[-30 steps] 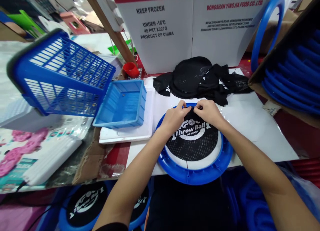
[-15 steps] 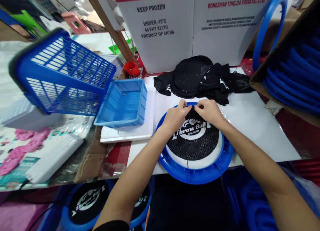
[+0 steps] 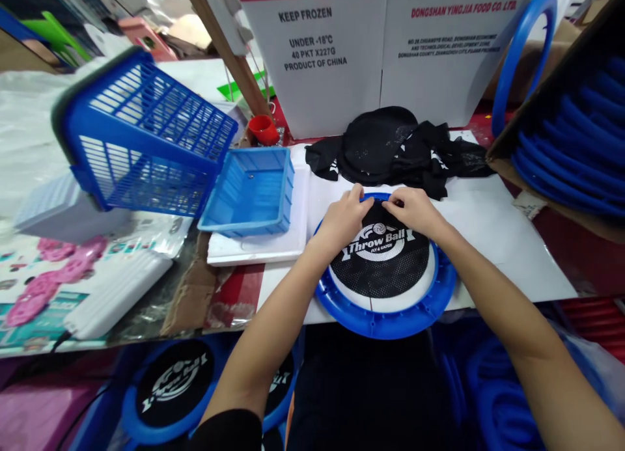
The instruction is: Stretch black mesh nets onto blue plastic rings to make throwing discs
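A blue plastic ring (image 3: 385, 325) lies flat at the table's front edge. Inside it sits a round black mesh cloth (image 3: 390, 275) printed "Throw Ball", with a white gap showing between cloth and ring along the near side. My left hand (image 3: 344, 217) pinches the cloth's far edge against the ring, left of centre. Just to the right, my right hand (image 3: 413, 210) pinches the same edge, its fingertips close to the left ones. Beyond both hands, a pile of black mesh cloths (image 3: 381, 145) rests on the white board.
To the left, a small blue bin (image 3: 249, 194) stands on a white foam lid (image 3: 297, 236), with a tilted blue basket (image 3: 146, 138) beside it. A carton of blue rings (image 3: 571, 151) leans in at right. A white box (image 3: 332, 99) stands behind. Finished-looking discs (image 3: 170, 386) lie below the table.
The view has shifted slightly, so the scene sits a little higher and further right. Both hands stay at the ring's far edge, with the fingertips slightly further apart.
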### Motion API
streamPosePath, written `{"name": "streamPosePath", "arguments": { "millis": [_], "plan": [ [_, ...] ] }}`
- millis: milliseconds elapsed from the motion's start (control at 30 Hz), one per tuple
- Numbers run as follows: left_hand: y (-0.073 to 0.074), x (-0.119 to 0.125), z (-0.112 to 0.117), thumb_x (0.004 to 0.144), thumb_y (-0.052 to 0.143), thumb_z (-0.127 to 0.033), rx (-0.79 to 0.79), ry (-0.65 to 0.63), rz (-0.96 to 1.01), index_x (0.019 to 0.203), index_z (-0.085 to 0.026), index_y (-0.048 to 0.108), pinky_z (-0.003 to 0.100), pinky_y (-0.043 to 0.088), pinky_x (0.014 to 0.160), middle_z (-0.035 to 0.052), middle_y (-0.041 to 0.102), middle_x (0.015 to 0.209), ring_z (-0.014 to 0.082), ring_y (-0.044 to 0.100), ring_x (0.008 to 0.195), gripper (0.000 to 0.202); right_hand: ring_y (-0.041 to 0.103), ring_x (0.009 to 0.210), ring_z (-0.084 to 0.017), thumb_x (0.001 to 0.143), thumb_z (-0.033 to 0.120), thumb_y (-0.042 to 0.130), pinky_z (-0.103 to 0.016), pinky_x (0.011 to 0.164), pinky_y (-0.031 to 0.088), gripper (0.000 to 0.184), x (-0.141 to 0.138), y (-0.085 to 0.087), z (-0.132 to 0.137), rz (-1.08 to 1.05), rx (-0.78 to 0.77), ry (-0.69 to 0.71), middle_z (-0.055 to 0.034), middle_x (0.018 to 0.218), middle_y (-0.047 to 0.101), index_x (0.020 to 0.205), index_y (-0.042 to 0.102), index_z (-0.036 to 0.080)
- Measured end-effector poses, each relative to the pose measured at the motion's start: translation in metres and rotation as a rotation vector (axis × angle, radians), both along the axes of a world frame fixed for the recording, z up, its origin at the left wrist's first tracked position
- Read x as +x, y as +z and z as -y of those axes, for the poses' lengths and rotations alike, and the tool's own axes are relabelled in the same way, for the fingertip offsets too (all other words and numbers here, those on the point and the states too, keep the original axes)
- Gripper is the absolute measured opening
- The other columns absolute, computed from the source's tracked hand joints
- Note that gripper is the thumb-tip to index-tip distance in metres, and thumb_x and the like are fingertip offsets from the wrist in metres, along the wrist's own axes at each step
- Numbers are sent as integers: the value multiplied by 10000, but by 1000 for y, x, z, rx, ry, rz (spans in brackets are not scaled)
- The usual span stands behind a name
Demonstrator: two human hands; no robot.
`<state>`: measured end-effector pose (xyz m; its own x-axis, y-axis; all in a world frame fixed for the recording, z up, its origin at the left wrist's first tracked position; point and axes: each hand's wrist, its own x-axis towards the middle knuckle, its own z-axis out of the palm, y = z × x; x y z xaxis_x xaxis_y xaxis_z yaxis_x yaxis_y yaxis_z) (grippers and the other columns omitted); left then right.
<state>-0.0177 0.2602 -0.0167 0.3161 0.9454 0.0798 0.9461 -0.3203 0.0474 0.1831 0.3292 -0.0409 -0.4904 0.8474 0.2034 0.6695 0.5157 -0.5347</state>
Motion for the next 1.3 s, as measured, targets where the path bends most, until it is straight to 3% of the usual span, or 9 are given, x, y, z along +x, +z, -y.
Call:
{"name": "streamPosePath", "arguments": {
  "millis": [133, 233, 300, 400, 500, 700, 800, 1033, 1300],
  "plan": [
    [13, -5, 37, 954, 480, 14, 119, 56, 151, 1255, -147, 713, 470, 556, 963, 188, 626, 1290, 339, 606, 1189, 413, 706, 1083, -293, 939, 235, 686, -463, 988, 556, 78, 28, 12, 22, -56, 102, 112, -113, 1111, 769, 976, 750, 209],
    [8, 5, 79, 990, 649, -173, -13, -174, 372, 1311, -217, 688, 453, 562, 996, 118, 660, 1244, 295, 622, 1139, 327, 661, 1276, -345, 1004, 256, 637, -588, 1092, 544, 177, 49, 20, 81, -105, 237, 50, -136, 1317, 733, 1123, 766, 245],
    [-2, 17, 103, 978, 704, -236, -133, -307, 363, 1256, -229, 705, 455, 556, 1008, 106, 673, 1264, 295, 628, 1152, 278, 663, 1292, -344, 1028, 264, 635, -604, 1088, 566, 191, 56, 21, 132, -114, 242, 71, -129, 1347, 730, 1171, 763, 274],
    [-15, 32, 123, 1017, 593, -148, -234, -308, 256, 1104, -185, 717, 433, 549, 951, 111, 702, 1156, 287, 644, 1087, 156, 650, 1335, -343, 1027, 226, 656, -602, 1098, 577, 223, 53, 11, 199, -154, 261, 39, -114, 1375, 731, 1219, 745, 297],
    [-18, 35, 127, 1040, 515, -106, -273, -295, 261, 1063, -171, 694, 402, 545, 907, 99, 704, 1085, 265, 648, 1029, 192, 673, 1310, -335, 1020, 187, 648, -578, 1090, 587, 261, 39, -4, 232, -203, 293, -50, -115, 1362, 741, 1245, 732, 291],
    [-10, 31, 120, 969, 680, -157, -302, -136, 379, 1073, -176, 679, 403, 557, 956, 90, 692, 1112, 276, 662, 1089, 105, 742, 1083, -315, 1040, 226, 600, -529, 962, 574, 190, 17, -27, 222, -141, 342, -203, -120, 1186, 803, 1158, 749, 229],
    [-6, 29, 119, 1006, 624, -145, -335, -151, 358, 1007, -179, 686, 400, 565, 924, 87, 700, 1068, 272, 679, 1046, 71, 746, 1023, -301, 1022, 231, 606, -496, 926, 550, 175, 12, -29, 217, -122, 310, -257, -98, 1119, 820, 1107, 760, 235],
    [-19, 29, 143, 1097, 472, -167, -6, -245, 539, 1082, -190, 647, 411, 558, 914, 81, 708, 1041, 252, 657, 989, 177, 710, 1207, -326, 999, 272, 649, -522, 1003, 551, 243, 10, -33, 219, -201, 279, -307, -112, 1315, 767, 1203, 781, 270],
    [-35, 38, 155, 1049, 571, -176, 280, -183, 463, 1154, -160, 689, 410, 566, 860, 138, 729, 1128, 282, 662, 1005, 159, 764, 1029, -284, 1057, 270, 590, -497, 938, 598, 246, 4, -37, 220, -331, 408, -386, -96, 1095, 819, 1066, 836, 274]
  ]
}}
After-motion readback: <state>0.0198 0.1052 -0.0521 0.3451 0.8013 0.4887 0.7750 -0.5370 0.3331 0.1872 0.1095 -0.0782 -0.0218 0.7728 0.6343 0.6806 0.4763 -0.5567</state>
